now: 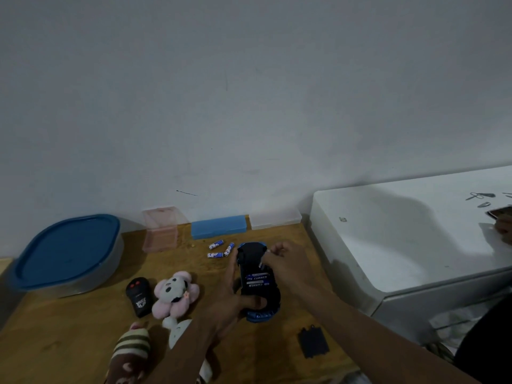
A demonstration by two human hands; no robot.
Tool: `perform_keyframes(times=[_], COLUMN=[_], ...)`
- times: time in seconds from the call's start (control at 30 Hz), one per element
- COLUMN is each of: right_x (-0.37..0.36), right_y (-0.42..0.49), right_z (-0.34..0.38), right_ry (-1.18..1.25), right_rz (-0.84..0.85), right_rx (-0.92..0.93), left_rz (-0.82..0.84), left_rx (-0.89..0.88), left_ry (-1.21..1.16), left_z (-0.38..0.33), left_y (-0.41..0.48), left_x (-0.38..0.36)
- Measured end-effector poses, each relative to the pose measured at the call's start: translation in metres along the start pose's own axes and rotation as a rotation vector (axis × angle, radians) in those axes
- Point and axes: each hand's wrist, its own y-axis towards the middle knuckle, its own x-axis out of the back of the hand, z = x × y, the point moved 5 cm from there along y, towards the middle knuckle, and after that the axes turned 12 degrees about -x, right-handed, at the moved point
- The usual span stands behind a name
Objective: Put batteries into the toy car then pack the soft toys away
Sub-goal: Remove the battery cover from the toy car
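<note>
The blue toy car (252,252) lies upside down on the wooden table, its black underside up. Two blue batteries (257,281) sit in its open battery bay. My left hand (235,297) grips the car along its left side, thumb across the rear. My right hand (285,261) pinches another battery (262,261) over the car's underside. Three loose blue batteries (220,248) lie just beyond the car. A pink-and-white flower soft toy (174,293) and a striped brown soft toy (130,353) lie to the left. The black battery cover (313,342) lies at the front right.
A black remote control (139,296) lies beside the flower toy. A clear tub with a blue lid (66,253) stands at the left. A pink box (160,228), a blue box (219,227) and a white box (275,220) line the wall. A white chest (401,234) stands on the right.
</note>
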Motion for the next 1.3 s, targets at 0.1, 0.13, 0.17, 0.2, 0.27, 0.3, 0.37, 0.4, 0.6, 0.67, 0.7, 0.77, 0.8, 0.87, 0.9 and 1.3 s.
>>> perform_keyframes(times=[0.1,0.13,0.17,0.2,0.27,0.3,0.37,0.4,0.6,0.67,0.7,0.77,0.8,0.87,0.9,1.3], right_x=[0.010,0.012,0.015,0.017,0.021,0.022,0.024,0.024,0.011,0.003,0.001,-0.001,-0.002,-0.004,-0.004,0.007], right_y=[0.002,0.002,0.002,0.004,0.007,0.008,0.007,0.005,-0.006,-0.010,-0.012,-0.014,-0.015,-0.015,-0.015,0.001], right_z=[0.003,0.005,0.006,0.007,0.007,0.007,0.007,0.009,0.015,0.013,0.013,0.014,0.014,0.014,0.013,0.004], right_ry=[0.118,0.121,0.101,0.059,-0.023,-0.051,-0.072,-0.088,-0.699,-0.894,-0.954,-1.009,-1.030,-1.055,-1.059,-0.459], right_rz=[0.031,0.057,0.075,0.083,0.098,0.106,0.126,0.143,0.318,0.380,0.390,0.404,0.413,0.429,0.437,0.368], right_rx=[-0.019,-0.035,-0.046,-0.051,-0.058,-0.062,-0.049,-0.008,0.499,0.614,0.649,0.703,0.732,0.774,0.784,0.464], left_rz=[-0.008,-0.002,0.008,0.017,0.016,0.011,0.013,0.022,0.140,0.189,0.202,0.200,0.199,0.200,0.200,0.144], left_rx=[0.011,0.009,0.005,0.000,0.003,0.007,0.009,0.011,0.078,0.099,0.105,0.125,0.130,0.134,0.136,0.083], left_ry=[-0.021,-0.023,-0.025,-0.024,-0.022,-0.019,-0.012,-0.005,0.014,0.034,0.056,0.087,0.089,0.090,0.096,0.068], left_z=[-0.003,-0.004,-0.006,-0.008,-0.011,-0.012,-0.013,-0.012,-0.013,-0.014,-0.014,-0.014,-0.013,-0.013,-0.012,-0.011], left_y=[-0.002,-0.002,-0.003,-0.004,-0.006,-0.007,-0.006,-0.006,-0.011,-0.012,-0.013,-0.014,-0.014,-0.016,-0.017,-0.019], left_x=[0.001,0.000,-0.002,-0.003,-0.007,-0.008,-0.009,-0.010,-0.019,-0.022,-0.022,-0.022,-0.021,-0.020,-0.020,-0.013])
